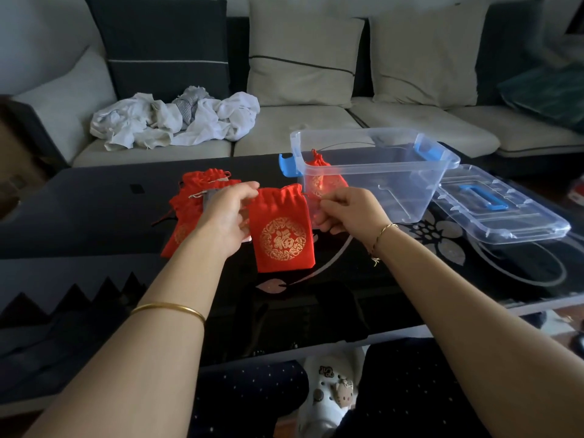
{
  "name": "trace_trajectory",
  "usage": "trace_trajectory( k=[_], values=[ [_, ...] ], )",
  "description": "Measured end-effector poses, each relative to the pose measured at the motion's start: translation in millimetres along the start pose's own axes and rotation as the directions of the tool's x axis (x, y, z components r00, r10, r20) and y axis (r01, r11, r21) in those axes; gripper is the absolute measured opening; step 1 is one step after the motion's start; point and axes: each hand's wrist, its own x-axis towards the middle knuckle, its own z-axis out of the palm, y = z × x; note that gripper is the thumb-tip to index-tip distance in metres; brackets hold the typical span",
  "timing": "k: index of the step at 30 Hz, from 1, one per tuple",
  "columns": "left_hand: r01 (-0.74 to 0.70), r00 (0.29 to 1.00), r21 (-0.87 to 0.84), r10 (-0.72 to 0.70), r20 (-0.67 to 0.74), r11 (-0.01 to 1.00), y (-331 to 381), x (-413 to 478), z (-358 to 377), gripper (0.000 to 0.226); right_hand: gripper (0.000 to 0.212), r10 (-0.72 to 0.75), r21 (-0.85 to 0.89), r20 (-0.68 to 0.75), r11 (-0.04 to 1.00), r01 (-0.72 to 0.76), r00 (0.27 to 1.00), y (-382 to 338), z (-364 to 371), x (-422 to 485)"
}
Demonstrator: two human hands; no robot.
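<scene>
Your black table (94, 213)
On it you have a clear box (395, 191), its lid (518, 222) and red bags (181, 216).

We see a gray sofa (284, 121) with a dark pillow (158, 42) and a light pillow (303, 58). A heap of white clothes (177, 121) lies on its seat. On the black table (94, 210) stands a clear box (395, 184) with blue clips. Its lid (505, 213) lies just beside it. Under the table we see a white shoe (331, 390).
</scene>
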Motion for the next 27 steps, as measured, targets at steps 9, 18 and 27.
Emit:
trace_trajectory(
  k=[9,18,27],
  values=[
    [-0.121,0.964,0.149,0.152,-0.216,0.981,-1.2,10.3,-10.1,0.017,0.023,0.112,0.066,-0.165,0.992,-0.103,0.98,-1.4,-0.1,4.4],
    [-0.213,0.925,0.529,0.344,-0.162,0.822,-2.8,4.5,-15.7,0.036,0.033,0.156,0.085,-0.304,0.987,-0.136,0.94,6.0,0.1,11.3],
    [-0.022,0.924,0.082,0.051,-0.378,0.996,12.7,5.6,-11.4,0.045,0.03,0.515,0.554,-0.411,0.796,-0.242,0.752,11.0,-10.2,20.1]
  ],
)
